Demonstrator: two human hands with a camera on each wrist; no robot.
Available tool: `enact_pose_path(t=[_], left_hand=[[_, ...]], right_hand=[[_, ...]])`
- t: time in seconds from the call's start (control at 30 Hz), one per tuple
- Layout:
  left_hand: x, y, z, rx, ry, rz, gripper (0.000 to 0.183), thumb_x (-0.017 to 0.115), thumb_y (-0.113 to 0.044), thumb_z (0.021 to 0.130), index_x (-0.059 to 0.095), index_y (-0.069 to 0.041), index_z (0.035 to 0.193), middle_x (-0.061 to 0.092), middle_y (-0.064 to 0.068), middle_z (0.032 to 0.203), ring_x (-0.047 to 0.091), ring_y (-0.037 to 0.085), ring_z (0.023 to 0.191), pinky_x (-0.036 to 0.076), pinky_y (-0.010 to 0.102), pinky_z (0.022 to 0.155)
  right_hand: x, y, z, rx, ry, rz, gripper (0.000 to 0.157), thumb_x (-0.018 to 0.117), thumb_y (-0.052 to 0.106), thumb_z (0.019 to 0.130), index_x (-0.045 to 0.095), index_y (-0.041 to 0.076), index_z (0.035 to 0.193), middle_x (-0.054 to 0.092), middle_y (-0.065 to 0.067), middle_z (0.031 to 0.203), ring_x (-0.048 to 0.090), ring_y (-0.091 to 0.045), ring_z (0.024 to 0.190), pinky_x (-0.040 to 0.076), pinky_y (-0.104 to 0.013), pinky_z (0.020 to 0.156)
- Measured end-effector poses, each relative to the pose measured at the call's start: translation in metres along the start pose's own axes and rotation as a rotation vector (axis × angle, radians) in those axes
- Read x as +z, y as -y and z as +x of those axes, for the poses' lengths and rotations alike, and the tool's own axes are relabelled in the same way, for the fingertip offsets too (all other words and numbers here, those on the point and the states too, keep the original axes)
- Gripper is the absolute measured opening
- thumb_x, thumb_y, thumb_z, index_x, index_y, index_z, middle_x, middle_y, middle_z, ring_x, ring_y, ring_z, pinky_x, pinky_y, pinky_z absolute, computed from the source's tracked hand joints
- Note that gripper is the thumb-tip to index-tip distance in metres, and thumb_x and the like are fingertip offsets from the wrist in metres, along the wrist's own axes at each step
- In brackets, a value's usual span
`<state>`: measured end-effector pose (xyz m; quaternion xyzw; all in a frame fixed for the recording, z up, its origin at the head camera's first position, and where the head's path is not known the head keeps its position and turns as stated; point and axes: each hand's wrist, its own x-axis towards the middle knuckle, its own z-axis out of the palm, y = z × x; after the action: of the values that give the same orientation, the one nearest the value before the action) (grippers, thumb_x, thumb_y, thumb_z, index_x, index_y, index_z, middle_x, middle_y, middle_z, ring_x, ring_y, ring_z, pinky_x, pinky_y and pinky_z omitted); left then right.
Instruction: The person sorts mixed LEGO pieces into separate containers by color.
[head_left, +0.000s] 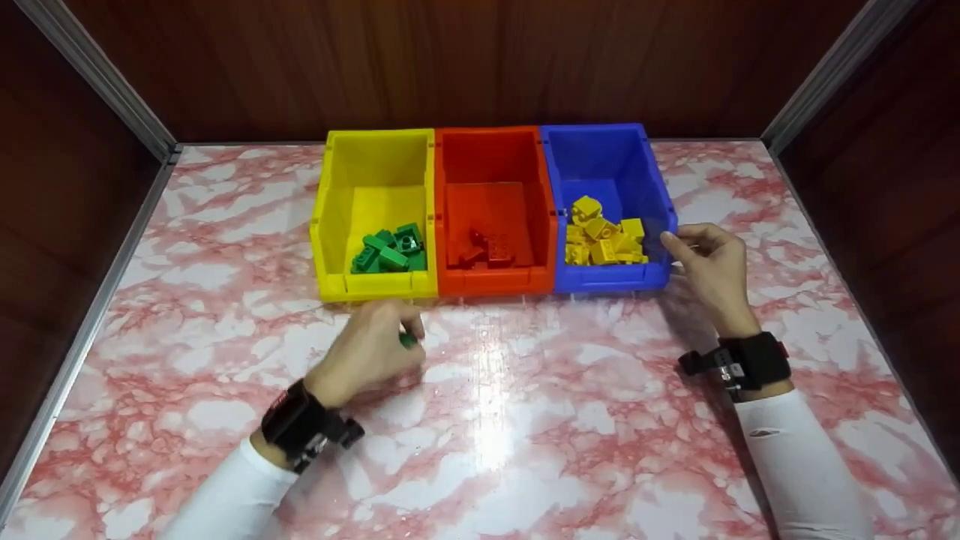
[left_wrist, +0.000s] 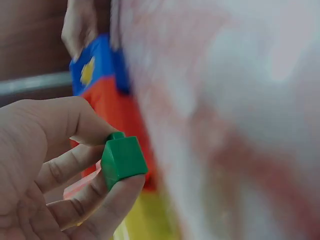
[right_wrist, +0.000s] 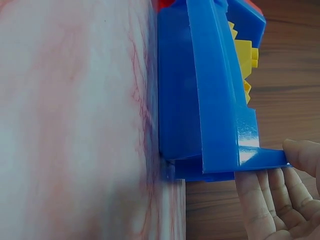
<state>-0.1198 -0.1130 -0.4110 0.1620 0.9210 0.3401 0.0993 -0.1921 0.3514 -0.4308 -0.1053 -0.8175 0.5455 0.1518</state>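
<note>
My left hand (head_left: 375,349) pinches a green toy brick (left_wrist: 125,157) between thumb and fingers, just in front of the yellow bin (head_left: 379,286). In the head view only a bit of that brick shows past the fingers. At the far side, my right hand (head_left: 709,270) grips the right rim of the blue bin (head_left: 611,281), thumb on top and fingers along the outer wall, as the right wrist view shows. Yellow bricks (head_left: 604,240) lie in the blue bin, and green bricks (head_left: 390,249) in the yellow one.
Between these two stands the red bin (head_left: 495,283), with a few red bricks (head_left: 499,249) at its front. The three bins form a row on the marbled red-and-white table (head_left: 562,420). Dark wooden panels (head_left: 480,60) enclose the back and sides.
</note>
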Motion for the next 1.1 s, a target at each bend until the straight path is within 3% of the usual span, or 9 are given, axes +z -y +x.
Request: enact_pose_path(t=[0.17, 0.33, 0.43, 0.6, 0.87, 1.1], left_hand=[[-0.022, 0.003, 0.027, 0.077, -0.161, 0.05, 0.01, 0.077, -0.005, 0.081, 0.078, -0.005, 0.09, 0.076, 0.011, 0.095, 0.067, 0.025, 0.086, 0.058, 0.037, 0.078], [-0.037, 0.006, 0.052, 0.05, -0.271, 0.012, 0.01, 0.076, -0.009, 0.082, 0.076, -0.006, 0.092, 0.076, 0.013, 0.103, 0.063, 0.025, 0.086, 0.053, 0.035, 0.072], [-0.036, 0.011, 0.066, 0.029, -0.332, -0.009, 0.01, 0.075, -0.012, 0.084, 0.075, -0.006, 0.092, 0.074, 0.014, 0.106, 0.064, 0.027, 0.088, 0.054, 0.035, 0.073], [-0.027, 0.023, 0.083, 0.025, -0.38, -0.011, 0.015, 0.076, -0.011, 0.086, 0.075, -0.001, 0.098, 0.071, 0.017, 0.109, 0.068, 0.033, 0.102, 0.061, 0.044, 0.088], [-0.019, 0.028, 0.085, 0.048, -0.404, -0.029, 0.025, 0.08, -0.015, 0.089, 0.074, 0.0, 0.108, 0.074, 0.018, 0.113, 0.071, 0.034, 0.105, 0.062, 0.046, 0.092], [-0.021, 0.027, 0.075, 0.068, -0.448, -0.134, 0.038, 0.076, -0.025, 0.095, 0.07, 0.0, 0.123, 0.072, 0.016, 0.115, 0.072, 0.03, 0.098, 0.063, 0.042, 0.087]], right_hand=[[0.001, 0.001, 0.001, 0.004, 0.006, 0.0, 0.024, 0.08, 0.027, 0.094, 0.076, 0.007, 0.108, 0.072, 0.017, 0.081, 0.066, -0.003, 0.076, 0.055, -0.016, 0.068], [0.0, 0.001, 0.0, 0.002, 0.008, 0.002, 0.025, 0.08, 0.027, 0.094, 0.077, 0.007, 0.108, 0.072, 0.017, 0.082, 0.066, -0.003, 0.076, 0.054, -0.016, 0.069], [-0.001, 0.001, -0.001, 0.004, 0.016, 0.004, 0.024, 0.081, 0.027, 0.094, 0.077, 0.008, 0.109, 0.073, 0.016, 0.083, 0.066, -0.003, 0.077, 0.054, -0.016, 0.069], [-0.001, 0.001, -0.001, 0.002, 0.021, 0.001, 0.024, 0.081, 0.027, 0.094, 0.077, 0.009, 0.109, 0.073, 0.017, 0.083, 0.066, -0.003, 0.077, 0.054, -0.016, 0.07], [0.0, 0.0, -0.001, -0.01, 0.003, 0.01, 0.024, 0.081, 0.025, 0.094, 0.076, 0.005, 0.108, 0.072, 0.017, 0.081, 0.066, -0.003, 0.075, 0.054, -0.016, 0.068], [0.0, 0.002, 0.0, -0.001, 0.003, -0.012, 0.025, 0.078, 0.02, 0.095, 0.074, 0.001, 0.11, 0.069, 0.02, 0.078, 0.065, -0.001, 0.074, 0.055, -0.015, 0.067]])
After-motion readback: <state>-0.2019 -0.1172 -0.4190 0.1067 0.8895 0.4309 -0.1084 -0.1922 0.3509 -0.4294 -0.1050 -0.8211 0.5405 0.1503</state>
